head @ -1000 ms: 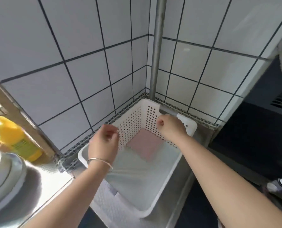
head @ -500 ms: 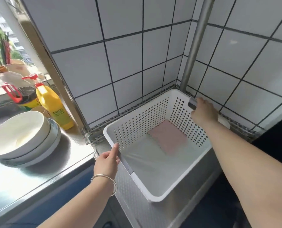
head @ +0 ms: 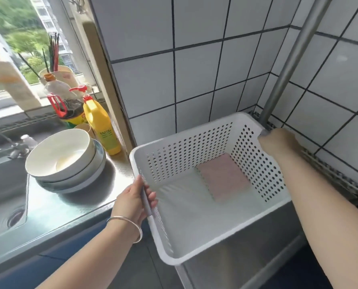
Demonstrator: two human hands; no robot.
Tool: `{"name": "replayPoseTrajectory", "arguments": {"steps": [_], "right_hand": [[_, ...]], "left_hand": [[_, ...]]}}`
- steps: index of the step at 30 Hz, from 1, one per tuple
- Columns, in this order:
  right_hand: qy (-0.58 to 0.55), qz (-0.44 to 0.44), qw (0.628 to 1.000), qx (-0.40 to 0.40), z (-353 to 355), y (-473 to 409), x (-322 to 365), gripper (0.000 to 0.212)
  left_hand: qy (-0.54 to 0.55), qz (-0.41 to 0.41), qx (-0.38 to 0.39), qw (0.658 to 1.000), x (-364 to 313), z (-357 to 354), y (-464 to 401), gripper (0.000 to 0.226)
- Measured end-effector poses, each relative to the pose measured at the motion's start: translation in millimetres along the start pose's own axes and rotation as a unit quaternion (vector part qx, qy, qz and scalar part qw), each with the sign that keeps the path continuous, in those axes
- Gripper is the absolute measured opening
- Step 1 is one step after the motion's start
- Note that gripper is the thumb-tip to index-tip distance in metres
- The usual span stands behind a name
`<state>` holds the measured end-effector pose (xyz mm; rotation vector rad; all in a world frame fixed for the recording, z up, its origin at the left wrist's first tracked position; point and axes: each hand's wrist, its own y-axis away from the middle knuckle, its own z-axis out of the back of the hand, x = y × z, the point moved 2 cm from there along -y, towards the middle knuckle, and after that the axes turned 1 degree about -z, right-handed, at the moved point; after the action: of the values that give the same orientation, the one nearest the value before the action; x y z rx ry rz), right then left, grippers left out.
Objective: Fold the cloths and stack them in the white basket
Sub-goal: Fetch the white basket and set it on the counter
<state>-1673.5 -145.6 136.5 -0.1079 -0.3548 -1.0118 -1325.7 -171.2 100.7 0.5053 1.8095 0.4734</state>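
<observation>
The counter (head: 73, 207) is carrying a sink on its left, and the basket (head: 194, 243) is sitting at its right end in the tiled corner, with its near corner hanging past the counter edge over the floor. That overhang is creating the main hazard: any pull toward the person is likely shifting more of the base off its support, and the basket is then liable to tip or drop. The left hand (head: 135, 200) is gripping the grey handle on the left rim, thumb outside and fingers curled inside; the right hand (head: 278, 141) is closing over the far right rim, fingers wrapped over the handle there. Because the two grips are sitting at different heights and depths, an uneven lift is likely tilting the floor of the basket. A pole (head: 286, 65) is standing just behind the right hand, so a lift straight up is risking a knock of the knuckles or rim against it. Stacked bowls (head: 63, 157) are sitting near the left rim, and a yellow bottle (head: 102, 128) is standing just behind them; a swing leftward is threatening both. A folded pink cloth (head: 224, 178) is lying flat on the basket floor against the right wall; a tilt is likely sliding or unfolding it.
</observation>
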Motion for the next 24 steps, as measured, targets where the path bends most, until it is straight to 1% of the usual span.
{"name": "replayPoseTrajectory", "arguments": {"steps": [2, 4, 6, 7, 9, 11, 14, 17, 22, 24], "right_hand": [[-0.002, 0.024, 0.999, 0.032, 0.1, 20.7, 13.8, 0.043], [0.023, 0.056, 0.996, 0.067, -2.4, 45.6, 27.7, 0.038], [0.061, 0.122, 0.987, 0.087, -6.5, 77.7, 46.7, 0.030], [0.066, 0.151, 0.982, 0.092, -8.7, 94.1, 56.1, 0.030], [0.062, 0.193, 0.974, 0.100, -15.1, 130.7, 78.6, 0.032], [0.063, 0.215, 0.968, 0.109, -21.7, 162.6, 98.3, 0.030], [0.037, 0.253, 0.957, 0.138, -39.5, 225.5, 134.9, 0.033], [0.011, 0.298, 0.941, 0.157, -55.1, 290.5, 167.5, 0.033], [-0.018, 0.389, 0.902, 0.185, -96.0, 404.5, 221.8, 0.032], [-0.017, 0.407, 0.890, 0.205, -113.9, 453.2, 238.1, 0.029]], "left_hand": [[0.021, -0.024, -0.020, 0.999, -16.4, 27.6, 0.0, 0.034], [0.012, -0.041, -0.043, 0.998, -31.6, 58.8, 0.7, 0.036], [-0.001, -0.050, -0.047, 0.998, -47.4, 98.7, 5.2, 0.037], [-0.005, -0.050, -0.046, 0.998, -54.8, 119.9, 8.8, 0.037], [-0.004, -0.052, -0.042, 0.998, -71.5, 168.9, 21.0, 0.037], [0.003, -0.044, -0.045, 0.998, -82.8, 211.5, 33.0, 0.036], [0.019, -0.059, -0.078, 0.995, -96.6, 281.9, 62.7, 0.035], [0.025, -0.069, -0.119, 0.990, -101.3, 348.4, 94.2, 0.036], [0.094, -0.047, -0.185, 0.977, -84.3, 491.0, 155.2, 0.037], [0.115, -0.050, -0.217, 0.968, -74.5, 540.6, 186.9, 0.036]]}}
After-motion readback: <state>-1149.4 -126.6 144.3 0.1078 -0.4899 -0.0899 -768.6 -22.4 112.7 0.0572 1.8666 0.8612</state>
